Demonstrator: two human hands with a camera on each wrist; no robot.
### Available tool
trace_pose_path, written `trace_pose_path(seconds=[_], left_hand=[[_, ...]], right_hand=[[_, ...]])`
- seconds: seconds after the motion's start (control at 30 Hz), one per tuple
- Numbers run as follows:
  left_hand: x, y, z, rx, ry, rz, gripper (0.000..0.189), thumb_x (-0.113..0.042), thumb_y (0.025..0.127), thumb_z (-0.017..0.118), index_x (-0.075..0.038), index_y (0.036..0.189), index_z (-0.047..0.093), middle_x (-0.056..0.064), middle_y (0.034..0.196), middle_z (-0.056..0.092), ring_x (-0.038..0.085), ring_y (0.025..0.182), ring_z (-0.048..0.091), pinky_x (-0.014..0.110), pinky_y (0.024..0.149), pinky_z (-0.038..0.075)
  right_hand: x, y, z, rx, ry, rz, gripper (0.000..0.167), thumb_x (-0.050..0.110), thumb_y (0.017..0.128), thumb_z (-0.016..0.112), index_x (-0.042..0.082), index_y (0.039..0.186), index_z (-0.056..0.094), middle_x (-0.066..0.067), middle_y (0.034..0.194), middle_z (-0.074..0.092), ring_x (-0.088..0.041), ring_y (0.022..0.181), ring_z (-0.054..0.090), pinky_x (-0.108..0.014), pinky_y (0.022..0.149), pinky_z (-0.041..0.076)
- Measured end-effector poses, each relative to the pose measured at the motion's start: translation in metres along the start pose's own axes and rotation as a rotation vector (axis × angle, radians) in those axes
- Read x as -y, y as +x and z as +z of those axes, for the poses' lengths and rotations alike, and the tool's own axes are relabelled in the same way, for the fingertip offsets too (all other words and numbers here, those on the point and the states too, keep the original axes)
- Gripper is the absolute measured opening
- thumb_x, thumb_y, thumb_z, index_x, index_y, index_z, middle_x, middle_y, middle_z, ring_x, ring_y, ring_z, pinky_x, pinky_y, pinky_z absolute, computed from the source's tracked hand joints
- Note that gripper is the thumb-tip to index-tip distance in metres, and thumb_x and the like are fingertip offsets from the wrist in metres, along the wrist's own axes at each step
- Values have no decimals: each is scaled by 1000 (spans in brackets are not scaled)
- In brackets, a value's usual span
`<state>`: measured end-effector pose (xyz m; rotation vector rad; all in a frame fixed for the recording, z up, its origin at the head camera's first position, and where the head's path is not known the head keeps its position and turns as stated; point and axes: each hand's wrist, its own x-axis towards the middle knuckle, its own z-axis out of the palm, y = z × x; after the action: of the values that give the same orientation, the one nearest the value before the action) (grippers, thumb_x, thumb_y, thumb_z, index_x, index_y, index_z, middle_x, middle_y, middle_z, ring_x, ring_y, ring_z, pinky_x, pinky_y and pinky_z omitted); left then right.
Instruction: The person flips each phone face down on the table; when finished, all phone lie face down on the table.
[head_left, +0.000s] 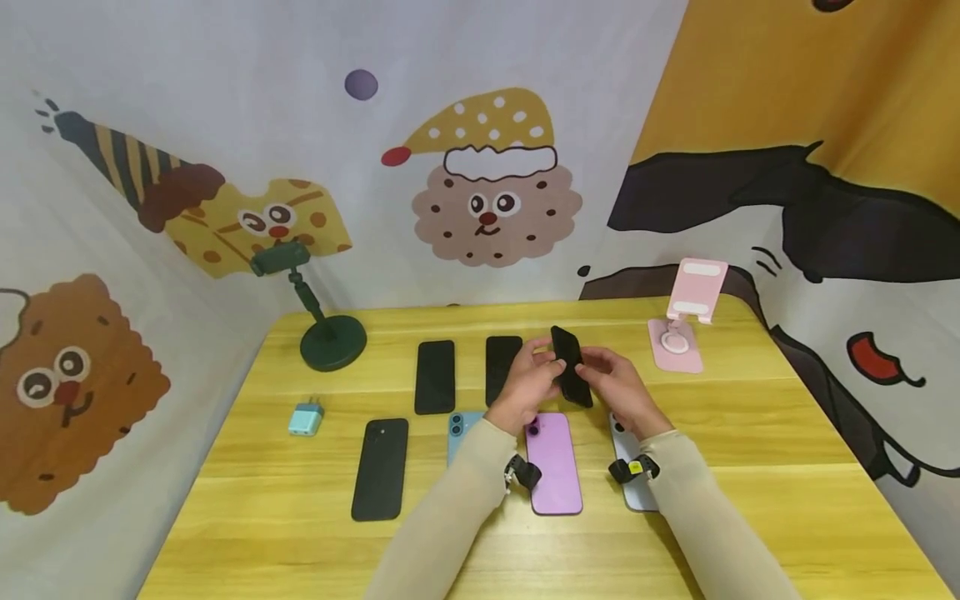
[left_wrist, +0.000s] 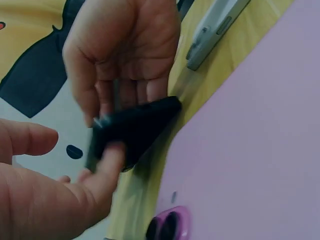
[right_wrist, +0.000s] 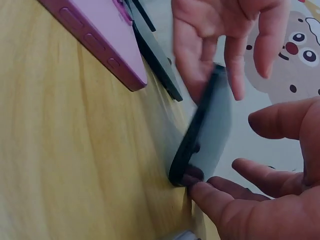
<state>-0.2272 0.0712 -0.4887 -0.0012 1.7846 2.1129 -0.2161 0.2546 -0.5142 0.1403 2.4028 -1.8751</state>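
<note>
A black smartphone is tilted on edge above the far part of the table, held between both hands. My left hand grips its left side, with the thumb on the near face. My right hand holds the opposite edge between thumb and fingers. In the left wrist view, several right-hand fingers are partly hidden behind the phone. The right wrist view shows the phone's glossy face, slightly blurred. Below the hands lie a pink phone and a pale phone, the latter partly covered by the right wrist.
Two dark phones lie at the back, a black phone and a blue phone nearer. A green stand and a light-blue charger are on the left. A pink phone stand is back right.
</note>
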Motion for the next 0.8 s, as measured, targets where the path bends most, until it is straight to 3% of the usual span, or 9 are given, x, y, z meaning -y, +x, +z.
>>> trace_pose_path(seconds=[0.1,0.27,0.47,0.6,0.8], left_hand=[[5,5,2,10,-71,-5,60,-3,102,64,-11,158,44,17,143,55,30,116,67,50,98,60],[12,13,4,49,-117,0,56,4,101,61,-5,155,49,14,134,57,27,115,67,48,102,59],[14,15,1,121,-116,-47,56,2,104,58,-13,157,51,16,144,57,29,127,65,47,110,54],[13,16,-2,178,-95,-104,57,-6,106,60,-25,159,50,16,153,55,29,130,64,49,110,54],[11,16,-1,213,-47,-137,55,-12,105,63,-32,155,55,13,148,63,29,134,63,54,106,56]], right_hand=[[-1,0,3,9,3,-21,58,19,104,67,-6,153,47,-28,153,53,-39,142,52,-14,95,50],[0,-1,5,20,13,-34,60,25,105,68,-5,153,47,-27,154,53,-38,144,52,-17,98,51],[0,-1,1,40,-19,-20,68,35,105,68,-1,157,44,-24,158,51,-36,146,51,-42,116,49],[3,-2,-2,65,12,3,76,38,106,66,1,164,34,-24,164,42,-38,149,46,-51,120,43],[7,-4,-3,69,77,33,73,36,107,64,3,165,33,-27,160,45,-37,140,56,-39,105,57]])
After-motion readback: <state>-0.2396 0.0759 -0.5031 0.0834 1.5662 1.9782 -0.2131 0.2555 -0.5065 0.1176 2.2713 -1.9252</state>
